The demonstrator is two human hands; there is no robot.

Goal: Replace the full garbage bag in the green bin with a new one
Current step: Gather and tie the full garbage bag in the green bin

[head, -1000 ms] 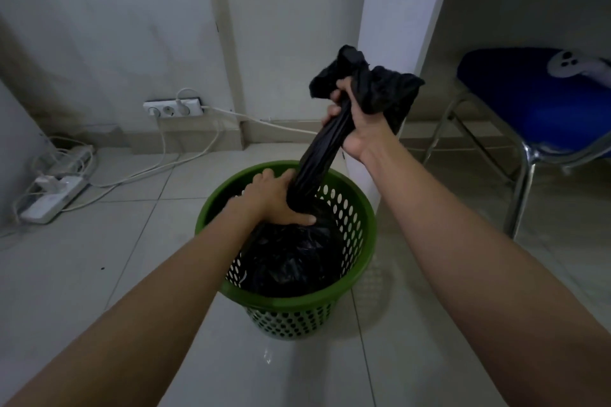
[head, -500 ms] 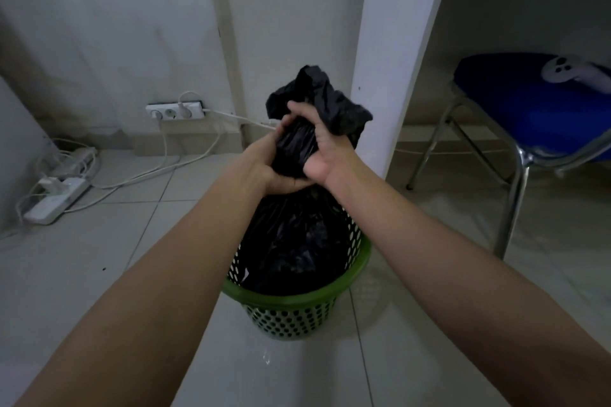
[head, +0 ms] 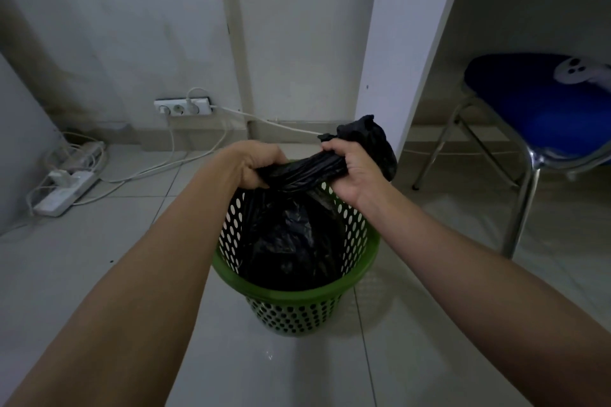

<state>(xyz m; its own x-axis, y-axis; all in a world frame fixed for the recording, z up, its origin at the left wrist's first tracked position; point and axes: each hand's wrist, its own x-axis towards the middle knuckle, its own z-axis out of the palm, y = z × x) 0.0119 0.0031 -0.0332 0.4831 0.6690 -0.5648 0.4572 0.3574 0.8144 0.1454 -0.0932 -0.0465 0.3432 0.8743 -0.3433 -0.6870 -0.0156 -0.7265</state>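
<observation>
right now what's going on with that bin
A person is closing up the full black bag, which sits in the green bin on the tiled floor. The left hand grips the bag's twisted neck at one end and the right hand grips it at the other, with the loose top bunched beyond the right fist. The bag is not lifted out yet.

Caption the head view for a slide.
Both hands, left hand and right hand, grip the twisted neck of the black bag sitting in the green bin.

Blue chair (head: 542, 109) right; power strips (head: 64, 188) and cables left
</observation>
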